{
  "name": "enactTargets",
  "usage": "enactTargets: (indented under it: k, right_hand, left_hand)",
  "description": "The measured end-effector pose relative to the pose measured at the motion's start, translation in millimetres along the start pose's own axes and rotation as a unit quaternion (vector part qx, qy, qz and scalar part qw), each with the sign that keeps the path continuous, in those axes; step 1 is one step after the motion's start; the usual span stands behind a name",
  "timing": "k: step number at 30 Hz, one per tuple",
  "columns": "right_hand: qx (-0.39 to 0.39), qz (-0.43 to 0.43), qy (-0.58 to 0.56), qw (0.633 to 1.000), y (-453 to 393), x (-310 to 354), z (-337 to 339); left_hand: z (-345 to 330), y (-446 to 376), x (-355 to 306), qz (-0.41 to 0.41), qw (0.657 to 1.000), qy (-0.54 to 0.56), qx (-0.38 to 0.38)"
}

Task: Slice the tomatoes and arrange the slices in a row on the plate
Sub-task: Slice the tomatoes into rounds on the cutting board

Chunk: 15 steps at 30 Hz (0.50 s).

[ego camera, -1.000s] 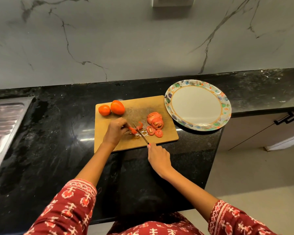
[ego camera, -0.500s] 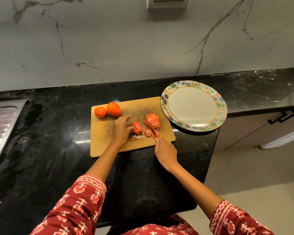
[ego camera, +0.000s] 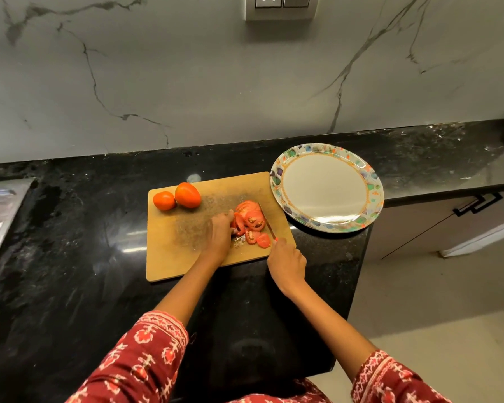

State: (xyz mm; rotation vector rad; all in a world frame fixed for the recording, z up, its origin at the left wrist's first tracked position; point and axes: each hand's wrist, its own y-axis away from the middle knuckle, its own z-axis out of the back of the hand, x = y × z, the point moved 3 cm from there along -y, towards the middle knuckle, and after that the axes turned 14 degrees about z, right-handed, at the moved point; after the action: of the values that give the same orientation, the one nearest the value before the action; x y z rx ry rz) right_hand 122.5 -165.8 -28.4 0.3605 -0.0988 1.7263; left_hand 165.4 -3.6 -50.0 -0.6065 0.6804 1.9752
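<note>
The cut slices (ego camera: 252,221) are gathered on the board (ego camera: 186,257) by the left hand (ego camera: 220,234); the knife (ego camera: 267,221) is gripped by the right hand (ego camera: 285,261). Soft and slippery, they should be lifted gently by the edges

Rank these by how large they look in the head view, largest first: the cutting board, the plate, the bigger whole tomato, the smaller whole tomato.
1. Cutting board
2. Plate, though it lies farther from the camera
3. Bigger whole tomato
4. Smaller whole tomato, beside it
</note>
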Motion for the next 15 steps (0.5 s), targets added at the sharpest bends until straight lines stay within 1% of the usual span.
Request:
enactTargets:
  k: [2,4,6,9,11,15]
  right_hand:
    - [-0.001,0.011,-0.014,1.000,-13,8,4]
    - [0.006,0.026,-0.016,1.000,-26,11,8]
    - [0.006,0.046,-0.014,0.999,-33,7,13]
    - [-0.023,0.123,0.033,0.992,-31,-13,22]
    - [-0.026,0.182,0.072,0.980,-22,-35,24]
    - [-0.001,0.293,0.052,0.955,-9,-75,20]
  left_hand:
    - [-1,-4,-6,-0.011,0.999,-0.022,0.021]
    - [-1,-13,-9,-0.017,0.999,-0.028,0.025]
    - [3,-20,-12,-0.018,0.999,-0.005,0.026]
    - [17,-21,-15,-0.040,0.999,0.003,0.010]
    - [31,-19,-9,-0.061,0.998,0.008,-0.023]
    - [45,-10,14,-0.051,0.997,0.019,-0.052]
